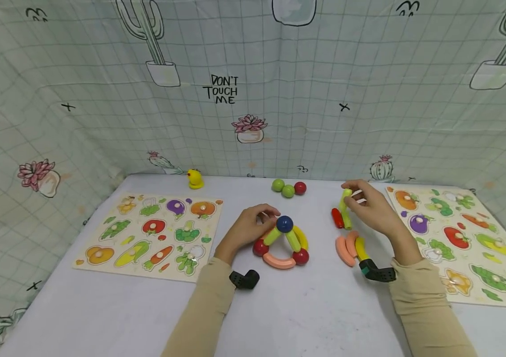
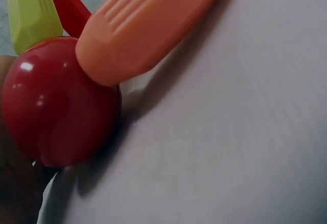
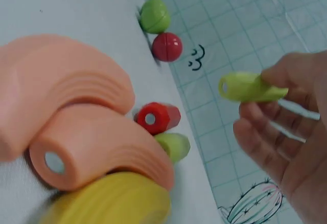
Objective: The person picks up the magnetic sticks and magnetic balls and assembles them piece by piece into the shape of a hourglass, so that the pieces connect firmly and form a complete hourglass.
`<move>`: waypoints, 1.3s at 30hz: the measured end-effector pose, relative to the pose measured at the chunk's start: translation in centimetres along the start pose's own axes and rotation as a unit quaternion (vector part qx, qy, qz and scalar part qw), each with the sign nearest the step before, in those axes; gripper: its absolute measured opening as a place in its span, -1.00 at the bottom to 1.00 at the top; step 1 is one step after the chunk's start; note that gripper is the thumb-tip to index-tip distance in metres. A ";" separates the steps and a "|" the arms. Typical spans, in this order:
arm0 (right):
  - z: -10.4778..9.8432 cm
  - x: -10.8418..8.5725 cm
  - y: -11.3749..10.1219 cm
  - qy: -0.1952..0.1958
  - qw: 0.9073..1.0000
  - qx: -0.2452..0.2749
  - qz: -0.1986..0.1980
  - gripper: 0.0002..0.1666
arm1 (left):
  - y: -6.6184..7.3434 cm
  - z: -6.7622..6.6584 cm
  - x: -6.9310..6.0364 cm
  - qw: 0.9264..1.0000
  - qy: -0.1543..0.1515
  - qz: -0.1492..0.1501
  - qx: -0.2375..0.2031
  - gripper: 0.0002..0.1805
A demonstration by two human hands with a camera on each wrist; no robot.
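As the lime rod (image 3: 242, 87) is pinched thumb vs. fingers in the R grip (image 1: 370, 207) above the tabletop (image 1: 297, 312), it's judged prob. light, stiff, slickish, best held mid-length, ends clear; L grip (image 1: 249, 225) hold can't be told.

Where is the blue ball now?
In the head view, the blue ball sits below and slightly right of centre, atop two green sticks, beside the left hand.

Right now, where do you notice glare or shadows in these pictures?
Left wrist view: bright glints on the red ball, dark shadow alongside the orange piece; head view: soft shadow beside the right sleeve; right wrist view: small glint on the loose red ball.
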State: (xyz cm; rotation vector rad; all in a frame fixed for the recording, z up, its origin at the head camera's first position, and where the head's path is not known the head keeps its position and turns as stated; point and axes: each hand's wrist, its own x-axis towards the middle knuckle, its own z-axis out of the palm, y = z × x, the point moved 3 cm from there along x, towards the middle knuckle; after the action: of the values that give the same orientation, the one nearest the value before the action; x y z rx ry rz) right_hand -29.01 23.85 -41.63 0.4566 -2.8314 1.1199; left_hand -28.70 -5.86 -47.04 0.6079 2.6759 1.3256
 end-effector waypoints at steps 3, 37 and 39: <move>0.4 0.2 -1.0 -0.006 0.999 0.011 -0.033 -0.58 | 0.2 0.2 0.6 1.000 -0.010 0.003 -0.009 -0.76; 3.5 0.4 -6.0 -0.018 0.977 0.190 -0.096 -0.55 | 0.2 1.3 0.7 0.999 0.031 0.001 -0.012 -0.74; 3.5 0.4 -6.2 -0.015 0.975 0.196 -0.101 -0.55 | 0.4 1.4 0.7 0.999 0.047 -0.002 -0.010 -0.74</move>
State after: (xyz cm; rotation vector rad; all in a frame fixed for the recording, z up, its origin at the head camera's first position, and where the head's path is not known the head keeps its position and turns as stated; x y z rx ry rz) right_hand -27.36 17.11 -40.04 0.7688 -2.5081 1.6373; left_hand -28.83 -4.34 -47.53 0.5519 2.7321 1.4129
